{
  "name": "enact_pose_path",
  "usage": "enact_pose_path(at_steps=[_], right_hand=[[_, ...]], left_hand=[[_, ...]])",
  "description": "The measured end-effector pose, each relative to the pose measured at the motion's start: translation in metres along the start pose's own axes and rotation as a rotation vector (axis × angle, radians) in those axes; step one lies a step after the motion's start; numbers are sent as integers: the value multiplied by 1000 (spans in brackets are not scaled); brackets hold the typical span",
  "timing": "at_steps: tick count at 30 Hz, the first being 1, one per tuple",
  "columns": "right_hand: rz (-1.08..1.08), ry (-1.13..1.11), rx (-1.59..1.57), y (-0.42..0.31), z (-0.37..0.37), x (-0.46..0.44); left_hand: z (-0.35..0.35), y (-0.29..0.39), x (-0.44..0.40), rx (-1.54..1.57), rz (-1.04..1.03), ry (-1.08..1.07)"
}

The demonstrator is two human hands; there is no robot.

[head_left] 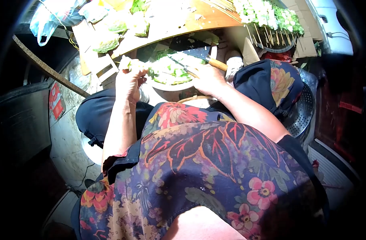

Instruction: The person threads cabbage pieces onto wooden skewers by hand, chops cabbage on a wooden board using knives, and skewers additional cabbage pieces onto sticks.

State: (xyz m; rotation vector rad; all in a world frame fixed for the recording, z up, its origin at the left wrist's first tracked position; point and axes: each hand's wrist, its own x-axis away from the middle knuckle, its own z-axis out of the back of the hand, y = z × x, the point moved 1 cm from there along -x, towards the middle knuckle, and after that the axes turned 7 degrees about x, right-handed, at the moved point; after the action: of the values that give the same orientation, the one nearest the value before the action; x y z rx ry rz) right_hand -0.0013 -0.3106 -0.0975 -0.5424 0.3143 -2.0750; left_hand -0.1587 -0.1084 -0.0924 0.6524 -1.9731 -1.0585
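Note:
My left hand (129, 83) is closed, fingers pinched on pale green cabbage leaf pieces (131, 64) at the left rim of a white bowl (173, 86). Whether a stick runs through these pieces I cannot tell. Cut cabbage leaves (171, 71) fill the bowl. On its right side, my right hand (209, 81) is wrapped round what looks like a pair of scissors (179, 63), the dark blades pointing up and left over the leaves. Just beyond that hand lies a cleaver (195, 52) with a wooden handle (217, 63), apart from the fingers.
An orange-brown board (191, 25) spans the far side, with cabbage heads (107, 43) at its left. Skewered cabbage (267, 17) stands at the upper right beside cardboard (307, 40). A metal colander (302, 116) sits by my right knee. A plastic bag (51, 20) hangs upper left.

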Motion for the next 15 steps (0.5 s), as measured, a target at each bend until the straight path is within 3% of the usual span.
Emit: enact_pose_path(at_steps=[4, 6, 8, 15], right_hand=[[58, 178, -51, -1, -13, -6], [137, 278, -248, 4, -26, -17], [63, 16, -530, -18, 1, -7], [116, 46, -454, -22, 8, 15]], left_hand=[[-8, 1, 8, -20, 29, -57], [-11, 1, 9, -82, 71, -59], [-8, -3, 8, -48, 101, -86], [-24, -7, 10, 95, 166, -179]])
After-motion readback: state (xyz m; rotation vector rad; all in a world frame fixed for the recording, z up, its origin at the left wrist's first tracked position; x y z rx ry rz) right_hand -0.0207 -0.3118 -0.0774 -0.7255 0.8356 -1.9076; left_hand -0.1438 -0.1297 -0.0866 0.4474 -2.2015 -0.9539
